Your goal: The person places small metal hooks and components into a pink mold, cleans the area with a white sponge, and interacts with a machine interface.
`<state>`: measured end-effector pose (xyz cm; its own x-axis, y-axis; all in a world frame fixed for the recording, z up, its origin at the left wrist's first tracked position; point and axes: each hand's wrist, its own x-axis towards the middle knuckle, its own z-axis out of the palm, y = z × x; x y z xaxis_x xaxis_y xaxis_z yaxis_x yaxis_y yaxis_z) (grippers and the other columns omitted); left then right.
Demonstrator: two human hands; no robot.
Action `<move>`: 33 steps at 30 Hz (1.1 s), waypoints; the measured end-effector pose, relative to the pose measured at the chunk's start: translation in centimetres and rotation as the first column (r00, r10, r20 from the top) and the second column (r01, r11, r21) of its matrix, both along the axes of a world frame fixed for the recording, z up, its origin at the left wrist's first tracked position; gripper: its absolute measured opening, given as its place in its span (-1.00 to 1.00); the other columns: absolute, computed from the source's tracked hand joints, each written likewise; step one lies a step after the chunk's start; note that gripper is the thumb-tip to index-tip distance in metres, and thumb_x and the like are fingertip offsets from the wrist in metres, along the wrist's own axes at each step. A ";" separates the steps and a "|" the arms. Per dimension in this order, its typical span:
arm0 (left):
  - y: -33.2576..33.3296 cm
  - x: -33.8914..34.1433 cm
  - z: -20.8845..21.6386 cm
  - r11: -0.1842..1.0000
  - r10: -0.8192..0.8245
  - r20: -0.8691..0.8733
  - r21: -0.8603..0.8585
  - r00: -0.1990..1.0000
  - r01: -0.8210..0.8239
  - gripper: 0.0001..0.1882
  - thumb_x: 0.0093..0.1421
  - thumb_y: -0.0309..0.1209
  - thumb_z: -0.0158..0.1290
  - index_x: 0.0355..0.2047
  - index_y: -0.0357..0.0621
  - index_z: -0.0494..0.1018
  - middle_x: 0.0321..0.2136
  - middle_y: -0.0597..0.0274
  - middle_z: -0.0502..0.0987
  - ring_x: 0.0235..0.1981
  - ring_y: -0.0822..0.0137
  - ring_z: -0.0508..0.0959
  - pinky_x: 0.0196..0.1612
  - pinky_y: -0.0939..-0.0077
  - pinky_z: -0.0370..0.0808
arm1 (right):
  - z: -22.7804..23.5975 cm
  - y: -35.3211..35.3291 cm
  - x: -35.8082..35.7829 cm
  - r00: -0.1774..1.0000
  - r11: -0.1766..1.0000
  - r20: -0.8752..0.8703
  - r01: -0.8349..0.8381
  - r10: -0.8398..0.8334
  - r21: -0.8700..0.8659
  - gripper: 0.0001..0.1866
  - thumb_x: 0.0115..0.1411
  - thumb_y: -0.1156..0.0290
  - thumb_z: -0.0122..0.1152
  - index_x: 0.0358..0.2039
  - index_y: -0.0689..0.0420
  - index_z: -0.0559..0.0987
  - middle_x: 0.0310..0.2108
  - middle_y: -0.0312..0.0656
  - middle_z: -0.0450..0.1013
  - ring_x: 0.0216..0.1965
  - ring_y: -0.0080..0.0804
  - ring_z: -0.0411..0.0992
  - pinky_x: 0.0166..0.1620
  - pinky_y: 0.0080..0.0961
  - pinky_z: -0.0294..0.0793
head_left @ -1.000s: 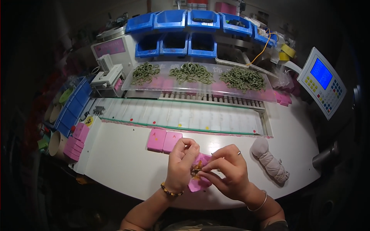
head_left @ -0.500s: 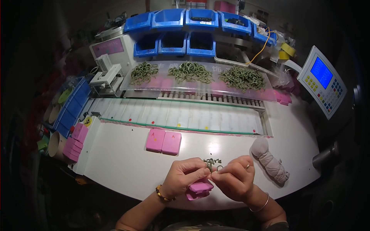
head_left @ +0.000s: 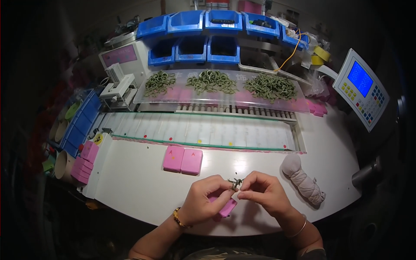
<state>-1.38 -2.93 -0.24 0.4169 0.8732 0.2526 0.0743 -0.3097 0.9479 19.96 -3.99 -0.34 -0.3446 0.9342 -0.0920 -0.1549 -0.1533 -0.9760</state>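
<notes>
"What's the biggest thing here?"

"The white table point(head_left: 138, 186). A long white strip point(head_left: 186, 125) with a green edge goes across it."

"And past the strip?"

"A clear sheet point(head_left: 234, 100) with three piles of green rings point(head_left: 271, 86) on it. Off to the right is a white panel point(head_left: 362, 91) with a blue screen and lots of buttons."

"Where are the hands?"

"Near the front of the table. The left hand point(head_left: 203, 197) has its grip pinching, thumb and finger squeezed on something. The right hand point(head_left: 266, 193) is just beside it, fingers bent. I can't tell if its grip has anything."

"What else?"

"A pale cloth roll point(head_left: 303, 180) lies right of the hands. Two pink blocks point(head_left: 191, 162) sit side by side near the strip. A smaller pink piece point(head_left: 227, 209) pokes out beside the left hand's thumb."

"So what's being pinched?"

"Tiny green pieces point(head_left: 235, 185), between the two hands!"
</notes>
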 end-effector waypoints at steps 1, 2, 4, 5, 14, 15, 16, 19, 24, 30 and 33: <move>0.0 -0.1 0.0 0.991 -0.012 0.054 -0.134 0.998 0.019 -0.89 0.23 -0.50 0.08 -0.33 -0.32 0.54 -0.40 0.28 0.55 -0.35 0.58 0.52 -0.26 0.66 0.47 | 0.2 0.3 0.3 0.997 1.000 0.075 0.008 -0.009 0.020 -0.77 0.06 0.51 0.41 -0.27 0.20 0.56 -0.31 -0.35 0.50 -0.36 -0.69 0.38 -0.33 -0.74 0.40; 0.1 -0.3 -0.1 0.964 -0.018 0.110 -0.264 0.994 0.046 -0.88 0.24 -0.50 0.07 -0.33 -0.32 0.54 -0.40 0.30 0.55 -0.35 0.58 0.52 -0.25 0.66 0.47 | 0.4 0.5 0.4 0.988 0.999 0.150 0.015 -0.021 0.040 -0.74 0.07 0.52 0.40 -0.22 0.19 0.55 -0.25 -0.34 0.49 -0.29 -0.68 0.40 -0.30 -0.73 0.42; 0.5 -0.5 -0.3 0.930 -0.047 0.177 -0.351 0.983 0.107 -0.86 0.27 -0.49 0.05 -0.29 -0.32 0.54 -0.39 0.33 0.55 -0.35 0.59 0.51 -0.22 0.66 0.47 | 1.3 0.4 0.4 0.981 0.998 0.194 0.002 -0.013 0.061 -0.67 0.11 0.51 0.36 -0.10 0.19 0.53 -0.16 -0.32 0.47 -0.16 -0.65 0.39 -0.22 -0.69 0.44; 0.7 -0.6 -0.3 0.881 -0.081 0.252 -0.435 0.964 0.188 -0.85 0.28 -0.47 0.05 -0.26 -0.32 0.53 -0.38 0.33 0.55 -0.35 0.59 0.51 -0.23 0.66 0.47 | 1.7 0.5 0.2 0.986 0.999 0.169 0.002 -0.008 0.035 -0.66 0.14 0.50 0.33 -0.06 0.19 0.52 -0.15 -0.31 0.47 -0.13 -0.63 0.39 -0.19 -0.66 0.45; 1.2 0.6 -0.9 0.814 -0.146 0.260 -0.516 0.954 0.265 -0.80 0.27 -0.42 0.08 -0.19 -0.31 0.52 -0.41 0.36 0.55 -0.39 0.62 0.49 -0.29 0.69 0.44 | 1.8 1.0 -0.2 1.000 0.999 0.005 0.001 -0.001 -0.035 -0.68 0.23 0.49 0.22 0.01 0.23 0.50 -0.17 -0.26 0.50 -0.18 -0.59 0.45 -0.14 -0.63 0.44; 1.5 0.7 -0.9 0.820 -0.139 0.218 -0.522 0.966 0.236 -0.80 0.27 -0.42 0.09 -0.18 -0.32 0.52 -0.41 0.36 0.55 -0.39 0.62 0.49 -0.30 0.70 0.44 | 1.8 1.2 0.0 0.999 0.999 0.024 0.023 -0.023 -0.036 -0.68 0.22 0.51 0.23 -0.01 0.23 0.50 -0.17 -0.26 0.51 -0.22 -0.59 0.45 -0.17 -0.65 0.43; 1.8 1.0 -0.8 0.825 -0.130 0.177 -0.526 0.976 0.206 -0.79 0.26 -0.41 0.10 -0.18 -0.32 0.52 -0.41 0.37 0.55 -0.40 0.63 0.49 -0.30 0.71 0.44 | 1.8 1.6 0.4 0.999 0.999 0.033 0.044 -0.043 -0.024 -0.68 0.22 0.51 0.23 -0.01 0.23 0.50 -0.17 -0.26 0.51 -0.22 -0.59 0.45 -0.17 -0.65 0.43; 2.9 1.8 0.1 0.848 -0.111 0.191 -0.493 0.975 0.193 -0.76 0.25 -0.44 0.10 -0.10 -0.29 0.48 -0.43 0.35 0.53 -0.42 0.62 0.48 -0.32 0.71 0.43 | 2.0 3.9 1.8 0.968 0.976 0.177 0.152 -0.180 0.157 -0.72 0.19 0.51 0.25 -0.07 0.21 0.54 -0.20 -0.29 0.52 -0.24 -0.64 0.45 -0.21 -0.67 0.41; 4.9 2.7 0.0 0.817 -0.052 0.342 -0.526 0.938 0.237 -0.78 0.26 -0.47 0.06 -0.11 -0.29 0.43 -0.45 0.17 0.57 -0.46 0.50 0.55 -0.35 0.63 0.48 | 3.4 12.2 7.5 0.756 0.698 0.246 0.358 -0.606 0.620 -0.87 0.09 0.50 0.31 -0.33 0.17 0.56 -0.41 -0.34 0.53 -0.34 -0.61 0.47 -0.27 -0.62 0.42; 4.9 3.7 -2.8 0.729 -0.032 0.407 -0.615 0.913 0.300 -0.82 0.28 -0.47 0.02 -0.15 -0.32 0.43 -0.50 0.15 0.54 -0.46 0.37 0.58 -0.39 0.52 0.52 | 6.1 23.1 16.0 0.389 0.398 0.250 0.367 -0.887 0.841 -0.83 -0.01 0.49 0.33 -0.37 0.19 0.58 -0.56 -0.27 0.51 -0.50 -0.55 0.45 -0.38 -0.56 0.44; 5.0 3.3 -3.3 0.669 0.041 0.452 -0.675 0.891 0.312 -0.81 0.30 -0.45 0.02 -0.16 -0.35 0.42 -0.58 0.33 0.37 -0.40 0.29 0.57 -0.36 0.44 0.52 | 6.3 26.9 16.3 0.394 0.491 0.330 0.439 -0.858 0.752 -0.83 0.02 0.47 0.34 -0.34 0.21 0.59 -0.51 -0.27 0.53 -0.49 -0.55 0.47 -0.38 -0.58 0.46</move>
